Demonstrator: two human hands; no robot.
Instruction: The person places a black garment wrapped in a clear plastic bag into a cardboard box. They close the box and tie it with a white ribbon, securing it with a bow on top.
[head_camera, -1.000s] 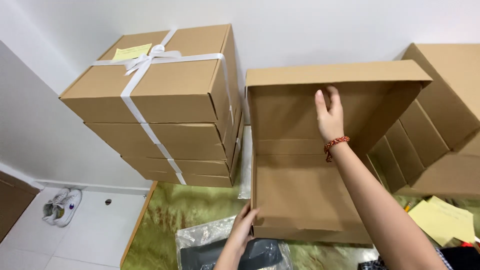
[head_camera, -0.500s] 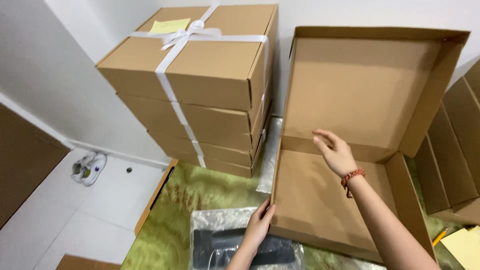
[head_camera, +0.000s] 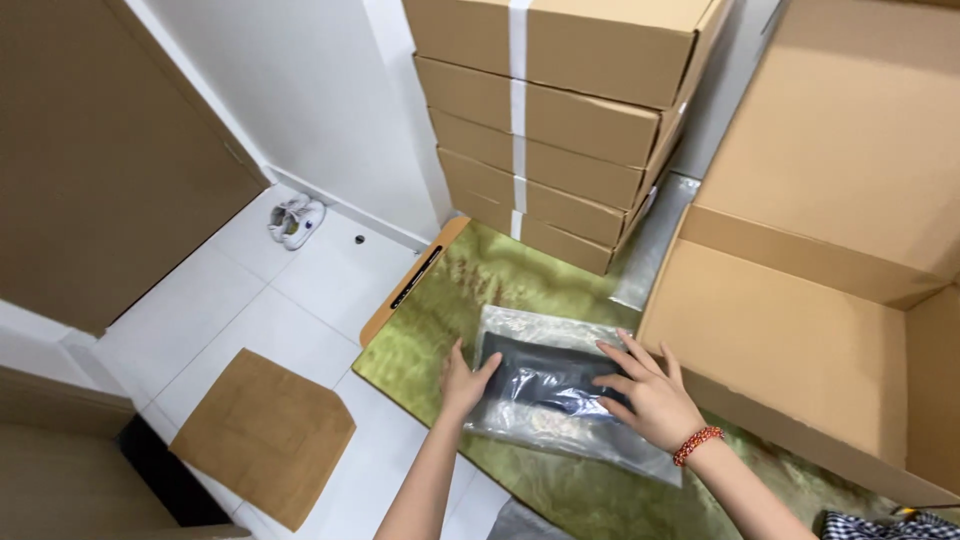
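A clear plastic bag with a dark folded item inside (head_camera: 545, 385) lies flat on a green patterned table top (head_camera: 500, 280). My left hand (head_camera: 462, 382) grips the bag's left edge. My right hand (head_camera: 650, 397), with a red bead bracelet at the wrist, rests fingers spread on the bag's right side. Just right of the bag stands an open flat cardboard box (head_camera: 800, 350), its lid tilted up behind it.
A stack of several flat cardboard boxes tied with white ribbon (head_camera: 560, 130) stands at the back of the table. On the white tiled floor lie a brown cardboard sheet (head_camera: 265, 435) and small white shoes (head_camera: 293, 220). A brown panel (head_camera: 100, 160) stands at left.
My right hand left the open box and came down onto the plastic bag. My left hand slid onto the bag's left edge. The view tilted down and left.
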